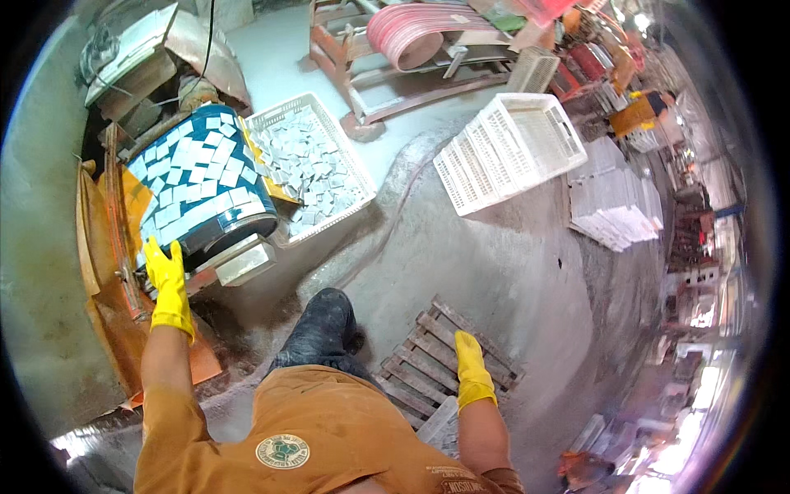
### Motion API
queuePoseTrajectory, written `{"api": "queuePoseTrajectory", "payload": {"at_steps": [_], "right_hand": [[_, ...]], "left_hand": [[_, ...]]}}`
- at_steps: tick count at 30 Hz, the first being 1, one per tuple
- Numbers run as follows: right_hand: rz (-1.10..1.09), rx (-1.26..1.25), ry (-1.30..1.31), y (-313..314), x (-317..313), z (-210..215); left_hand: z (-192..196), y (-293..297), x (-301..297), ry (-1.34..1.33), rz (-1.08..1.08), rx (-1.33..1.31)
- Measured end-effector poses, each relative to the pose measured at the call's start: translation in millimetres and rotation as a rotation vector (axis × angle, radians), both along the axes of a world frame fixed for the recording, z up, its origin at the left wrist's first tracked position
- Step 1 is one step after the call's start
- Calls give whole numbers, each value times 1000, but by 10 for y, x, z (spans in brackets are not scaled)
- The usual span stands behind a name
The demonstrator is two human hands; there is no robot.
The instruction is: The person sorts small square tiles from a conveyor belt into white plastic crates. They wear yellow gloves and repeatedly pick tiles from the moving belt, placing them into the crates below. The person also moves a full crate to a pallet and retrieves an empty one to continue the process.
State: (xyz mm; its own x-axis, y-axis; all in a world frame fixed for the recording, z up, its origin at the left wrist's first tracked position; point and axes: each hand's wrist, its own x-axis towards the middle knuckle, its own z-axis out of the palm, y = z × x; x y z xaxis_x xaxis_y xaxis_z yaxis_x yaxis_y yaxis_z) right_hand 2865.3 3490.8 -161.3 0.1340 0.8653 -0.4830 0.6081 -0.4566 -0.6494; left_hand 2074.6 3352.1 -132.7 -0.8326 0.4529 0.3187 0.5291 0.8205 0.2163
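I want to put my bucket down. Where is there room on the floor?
Bare floor lies between the empty crate, the pallet and the stacked sheets. It is crowded by the belt and full crate.

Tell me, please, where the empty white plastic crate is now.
In the head view, the empty white crate lies tilted on the grey floor, upper right of centre, between the tile-filled white crate and a stack of white slabs.

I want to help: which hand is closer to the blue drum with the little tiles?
Left, probably. The left hand reaches up beside the blue drum, while the right hand hangs far off over the wooden pallet.
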Motion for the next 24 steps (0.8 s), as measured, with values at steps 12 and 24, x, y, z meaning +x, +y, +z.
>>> {"api": "queuePoseTrajectory", "payload": {"at_steps": [12, 24], "right_hand": [[609, -569, -50, 1539, -1394, -318], [1008, -253, -211, 4771, -5189, 583]], "left_hand": [[14, 1500, 20, -95, 525, -345], [122, 1505, 50, -98, 492, -143]]}}
